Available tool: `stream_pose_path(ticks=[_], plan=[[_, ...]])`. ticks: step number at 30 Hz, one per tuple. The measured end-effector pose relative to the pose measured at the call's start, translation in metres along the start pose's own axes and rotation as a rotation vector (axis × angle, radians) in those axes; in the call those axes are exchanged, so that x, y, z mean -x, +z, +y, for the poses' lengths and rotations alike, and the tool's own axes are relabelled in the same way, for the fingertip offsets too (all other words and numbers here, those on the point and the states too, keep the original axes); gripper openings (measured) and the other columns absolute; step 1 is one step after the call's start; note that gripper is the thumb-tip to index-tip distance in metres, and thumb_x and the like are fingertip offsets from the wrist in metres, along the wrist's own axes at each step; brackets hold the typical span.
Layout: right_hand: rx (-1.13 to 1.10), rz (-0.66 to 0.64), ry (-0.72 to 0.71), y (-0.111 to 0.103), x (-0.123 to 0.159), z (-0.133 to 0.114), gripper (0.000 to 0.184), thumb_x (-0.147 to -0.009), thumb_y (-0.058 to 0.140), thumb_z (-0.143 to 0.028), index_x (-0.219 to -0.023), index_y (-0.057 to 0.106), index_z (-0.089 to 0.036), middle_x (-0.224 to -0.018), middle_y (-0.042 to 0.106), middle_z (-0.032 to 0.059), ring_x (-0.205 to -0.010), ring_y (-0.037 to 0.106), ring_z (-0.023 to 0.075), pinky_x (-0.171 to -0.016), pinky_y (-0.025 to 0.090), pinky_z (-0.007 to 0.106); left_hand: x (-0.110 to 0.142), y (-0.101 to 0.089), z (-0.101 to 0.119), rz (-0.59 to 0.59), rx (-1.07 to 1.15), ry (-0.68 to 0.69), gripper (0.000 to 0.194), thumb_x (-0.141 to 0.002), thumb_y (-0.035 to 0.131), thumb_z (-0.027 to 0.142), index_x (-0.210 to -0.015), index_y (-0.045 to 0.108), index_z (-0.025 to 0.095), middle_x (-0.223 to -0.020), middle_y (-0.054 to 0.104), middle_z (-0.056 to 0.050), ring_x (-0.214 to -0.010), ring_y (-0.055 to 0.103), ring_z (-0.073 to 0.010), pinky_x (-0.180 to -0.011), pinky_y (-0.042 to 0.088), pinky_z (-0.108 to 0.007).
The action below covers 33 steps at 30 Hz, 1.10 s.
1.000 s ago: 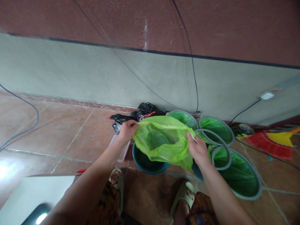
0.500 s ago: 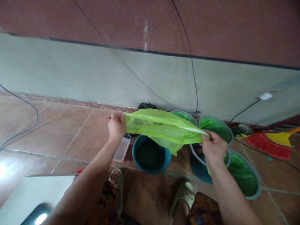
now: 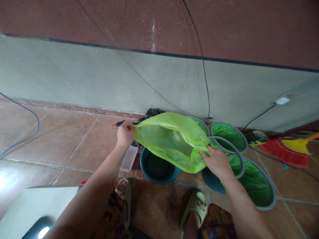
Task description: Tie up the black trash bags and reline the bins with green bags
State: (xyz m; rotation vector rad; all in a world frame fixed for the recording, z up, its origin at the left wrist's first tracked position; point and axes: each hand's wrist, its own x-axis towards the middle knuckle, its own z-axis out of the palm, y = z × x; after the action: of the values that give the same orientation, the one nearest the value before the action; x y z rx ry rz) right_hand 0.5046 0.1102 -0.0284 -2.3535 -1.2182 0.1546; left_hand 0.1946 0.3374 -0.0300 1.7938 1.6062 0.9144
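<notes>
A thin lime-green plastic bag [image 3: 166, 122] is stretched between my two hands, its mouth gaping toward me. My left hand [image 3: 125, 134] pinches the bag's left corner. At the other end, my right hand [image 3: 216, 160] grips the rim, where the plastic bunches up. Below the bag stands a teal bucket [image 3: 160, 179], dark inside and partly covered by the plastic. A grey ring [image 3: 240, 159] shows around my right wrist; whether it hangs on the arm or lies behind it, I cannot tell.
Several bins with green liners, one a bin [image 3: 229, 136] by the wall and another bin [image 3: 256, 182] nearer, stand right. A clear plastic box [image 3: 129, 158] and black bags [image 3: 154, 113] lie left and behind. A red broom [image 3: 284, 152] lies far right; a white surface [image 3: 45, 205] is lower left.
The bag's mouth has spread from a narrow slit into a wide opening. My right hand has moved left and slightly down, while my left hand has shifted only a little.
</notes>
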Motion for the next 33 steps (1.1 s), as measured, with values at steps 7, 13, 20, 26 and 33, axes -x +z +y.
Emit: stream_pose_path(ticks=[7, 13, 20, 26, 33], plan=[[-0.459, 0.728, 0.098, -0.028, -0.005, -0.003, 0.049, -0.078, 0.062, -0.039, -0.117, 0.064, -0.01, -0.098, 0.07, 0.0136, -0.078, 0.066, 0.0227, -0.069, 0.052, 0.033, 0.001, -0.001, 0.002, -0.027, -0.094, -0.003, 0.008, -0.066, 0.053, 0.017, -0.068, 0.06, 0.015, -0.066, 0.06, -0.001, -0.063, 0.055, -0.0149, -0.058, 0.038, -0.023], [0.047, -0.308, -0.122, 0.014, 0.03, -0.034, 0.019, -0.074, 0.069, -0.034, -0.086, 0.069, -0.019, -0.069, 0.069, 0.0064, -0.071, 0.066, 0.0236, -0.069, 0.048, 0.032, 0.009, 0.003, 0.012, -0.233, -0.092, 0.082, 0.013, -0.07, 0.055, 0.021, -0.079, 0.061, 0.015, -0.064, 0.058, 0.001, -0.06, 0.053, -0.0136, -0.055, 0.036, -0.022], [-0.221, 0.185, 0.08, 0.013, 0.011, -0.025, 0.041, -0.086, 0.053, -0.046, -0.11, 0.066, -0.016, -0.09, 0.074, 0.01, -0.08, 0.068, 0.0244, -0.073, 0.05, 0.033, 0.025, 0.004, 0.019, -0.587, 0.057, 0.302, 0.017, -0.073, 0.059, 0.02, -0.089, 0.061, 0.015, -0.074, 0.063, 0.0, -0.066, 0.057, -0.0138, -0.059, 0.044, -0.022], [-0.366, -0.259, -0.145, 0.03, 0.037, -0.067, 0.031, -0.089, 0.05, -0.043, -0.091, 0.07, -0.019, -0.084, 0.075, 0.0079, -0.079, 0.069, 0.0226, -0.078, 0.053, 0.033, 0.065, 0.024, 0.037, -0.975, 0.3, 0.311, 0.034, -0.077, 0.066, 0.027, -0.107, 0.06, 0.013, -0.091, 0.068, -0.003, -0.077, 0.062, -0.0157, -0.065, 0.05, -0.024], [-0.315, -0.342, -0.398, 0.055, 0.052, -0.074, 0.038, -0.088, 0.046, -0.033, -0.118, 0.067, -0.023, -0.117, 0.07, 0.0099, -0.119, 0.059, 0.0278, -0.11, 0.038, 0.05, 0.095, 0.035, 0.052, -1.149, 0.449, 0.339, 0.046, -0.074, 0.073, 0.025, -0.118, 0.064, 0.015, -0.107, 0.071, -0.006, -0.091, 0.066, -0.0176, -0.082, 0.053, -0.026]])
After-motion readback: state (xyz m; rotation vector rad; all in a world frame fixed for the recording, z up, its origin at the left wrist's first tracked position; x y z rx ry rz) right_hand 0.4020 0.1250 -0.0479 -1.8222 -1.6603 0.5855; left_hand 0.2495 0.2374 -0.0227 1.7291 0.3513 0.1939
